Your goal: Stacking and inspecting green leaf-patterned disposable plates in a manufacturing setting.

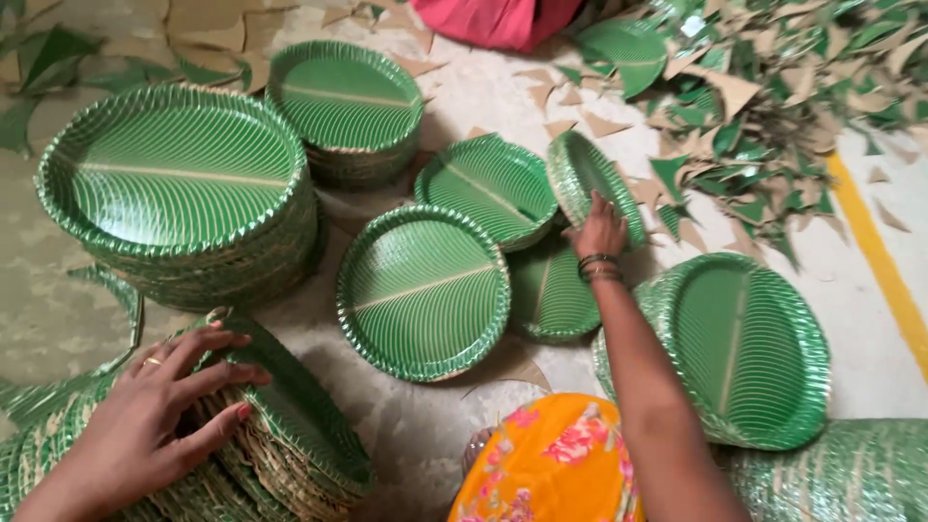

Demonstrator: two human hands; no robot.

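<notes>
Right hand grasps tilted plate; left hand steadies plate stack.

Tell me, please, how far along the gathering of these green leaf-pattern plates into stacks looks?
Done: two tall stacks stand at the back. In hand: the left hand steadies a tilted stack, while the right hand grips an upturned loose plate. Left: several loose plates on the floor.
</notes>
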